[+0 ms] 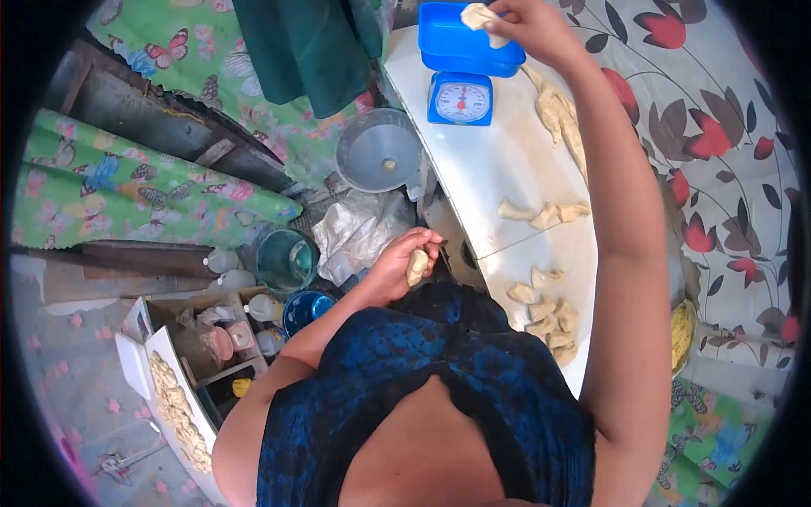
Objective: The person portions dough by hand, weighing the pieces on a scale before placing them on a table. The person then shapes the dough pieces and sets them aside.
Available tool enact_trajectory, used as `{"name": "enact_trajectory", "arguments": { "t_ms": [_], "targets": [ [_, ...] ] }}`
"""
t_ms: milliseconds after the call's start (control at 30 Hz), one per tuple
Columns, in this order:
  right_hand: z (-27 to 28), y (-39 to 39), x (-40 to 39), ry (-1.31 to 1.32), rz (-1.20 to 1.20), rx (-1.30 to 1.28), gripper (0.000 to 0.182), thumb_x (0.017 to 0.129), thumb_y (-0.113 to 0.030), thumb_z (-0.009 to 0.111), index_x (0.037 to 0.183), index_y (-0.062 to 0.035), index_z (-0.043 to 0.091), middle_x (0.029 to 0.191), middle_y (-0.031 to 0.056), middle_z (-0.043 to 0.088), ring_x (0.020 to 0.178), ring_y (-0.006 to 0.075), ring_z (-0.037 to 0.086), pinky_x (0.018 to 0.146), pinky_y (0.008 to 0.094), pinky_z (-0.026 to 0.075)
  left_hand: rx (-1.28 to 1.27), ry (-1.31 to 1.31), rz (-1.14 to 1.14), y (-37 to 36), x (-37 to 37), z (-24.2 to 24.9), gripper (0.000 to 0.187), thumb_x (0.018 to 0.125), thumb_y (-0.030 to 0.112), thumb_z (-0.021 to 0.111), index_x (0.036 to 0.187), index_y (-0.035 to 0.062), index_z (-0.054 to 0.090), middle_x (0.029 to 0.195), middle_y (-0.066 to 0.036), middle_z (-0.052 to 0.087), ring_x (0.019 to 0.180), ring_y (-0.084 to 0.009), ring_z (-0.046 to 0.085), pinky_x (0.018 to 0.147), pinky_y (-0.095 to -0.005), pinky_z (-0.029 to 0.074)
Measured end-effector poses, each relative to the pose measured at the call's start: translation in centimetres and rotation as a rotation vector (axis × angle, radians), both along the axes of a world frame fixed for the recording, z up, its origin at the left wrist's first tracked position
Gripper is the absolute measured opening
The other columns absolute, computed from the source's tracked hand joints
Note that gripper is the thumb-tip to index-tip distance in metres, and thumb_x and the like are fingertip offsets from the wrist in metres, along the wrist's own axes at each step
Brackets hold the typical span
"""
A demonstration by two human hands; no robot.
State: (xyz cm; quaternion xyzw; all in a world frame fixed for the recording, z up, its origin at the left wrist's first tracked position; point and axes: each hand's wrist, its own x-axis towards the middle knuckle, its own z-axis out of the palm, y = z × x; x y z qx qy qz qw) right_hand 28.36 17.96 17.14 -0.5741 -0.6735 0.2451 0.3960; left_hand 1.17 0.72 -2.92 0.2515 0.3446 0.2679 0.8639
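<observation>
My right hand [528, 32] pinches a pale piece of dough [481, 15] over the blue tray [448, 63] of a kitchen scale. Below the tray, the scale's round dial [461, 103] faces me. My left hand [404, 264], near my waist, has its fingers curled around another small lump of dough [416, 267]. Beside my right forearm lies a long, uneven strip of dough [555, 114], partly hidden by the arm. Several cut pieces of dough [545, 214] lie in a row on the white table [473, 182], and more dough pieces [553, 317] are gathered closer to me.
Left of the table stands a grey basin [380, 152], with a crumpled clear plastic bag [359, 232] below it. A green bucket [287, 260] and a blue bucket [307, 313] are on the floor. At lower left, a white tray [160, 346] holds many dough pieces beside a cluttered shelf [198, 384].
</observation>
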Motion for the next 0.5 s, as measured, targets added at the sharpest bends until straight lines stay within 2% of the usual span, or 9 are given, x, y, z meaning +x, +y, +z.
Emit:
{"name": "enact_trajectory", "arguments": {
  "t_ms": [67, 100, 167, 267, 367, 500],
  "targets": [
    [-0.5, 2.0, -0.9, -0.408, -0.056, 0.2, 0.022, 0.066, -0.012, 0.066, 0.085, -0.0012, 0.065, 0.076, 0.0148, 0.065, 0.071, 0.027, 0.064, 0.067, 0.0352, 0.049, 0.007, 0.006, 0.028, 0.2, -0.4, 0.0, 0.019, 0.089, 0.024, 0.047, 0.09, 0.0059, 0.054, 0.071, -0.003, 0.052, 0.057, -0.0125, 0.047, 0.052, -0.0243, 0.04],
    [-1.1, 3.2, -1.0, -0.405, -0.054, 0.199, 0.022, 0.066, -0.012, 0.066, 0.085, -0.0012, 0.065, 0.076, 0.0148, 0.065, 0.071, 0.027, 0.064, 0.067, 0.0352, 0.049, 0.006, 0.009, 0.03, 0.3, -0.6, -0.1, 0.019, 0.089, 0.024, 0.047, 0.09, 0.0059, 0.054, 0.071, -0.003, 0.052, 0.057, -0.0125, 0.047, 0.052, -0.0243, 0.04],
    [-2.5, 5.2, -1.2, -0.581, -0.081, 0.233, 0.022, 0.064, -0.015, 0.065, 0.082, -0.0033, 0.067, 0.081, 0.0186, 0.063, 0.076, 0.0321, 0.062, 0.069, 0.0384, 0.049, 0.002, 0.011, 0.059, 0.5, -1.2, -0.3, 0.019, 0.089, 0.024, 0.047, 0.091, 0.0057, 0.054, 0.071, -0.003, 0.052, 0.057, -0.0129, 0.047, 0.052, -0.0246, 0.04],
    [-3.3, 6.7, -1.5, -0.704, -0.122, 0.151, 0.02, 0.063, -0.013, 0.061, 0.081, -0.0054, 0.068, 0.081, 0.0184, 0.063, 0.077, 0.0331, 0.062, 0.07, 0.0398, 0.049, 0.001, 0.013, 0.069, 0.7, -1.9, -0.2, 0.019, 0.089, 0.024, 0.05, 0.091, 0.0058, 0.054, 0.072, -0.002, 0.054, 0.059, -0.0116, 0.049, 0.053, -0.0241, 0.04],
    [-3.4, 7.1, -1.6, -0.721, -0.091, 0.086, 0.021, 0.063, -0.011, 0.058, 0.081, -0.0052, 0.067, 0.08, 0.0191, 0.063, 0.077, 0.0335, 0.062, 0.07, 0.0396, 0.049, 0.003, 0.051, 0.097, 0.7, -2.3, 0.1, 0.02, 0.088, 0.024, 0.048, 0.092, 0.0056, 0.054, 0.071, -0.003, 0.052, 0.058, -0.0129, 0.047, 0.052, -0.025, 0.039],
    [-3.4, 7.3, -1.5, -0.662, -0.092, 0.164, 0.021, 0.064, -0.011, 0.056, 0.081, -0.0047, 0.067, 0.08, 0.019, 0.063, 0.078, 0.0335, 0.062, 0.071, 0.0398, 0.049, 0.003, 0.062, 0.114, 0.8, -2.5, 0.0, 0.019, 0.088, 0.024, 0.048, 0.092, 0.0054, 0.053, 0.071, -0.003, 0.052, 0.059, -0.013, 0.047, 0.052, -0.0258, 0.039]
  ]
}}
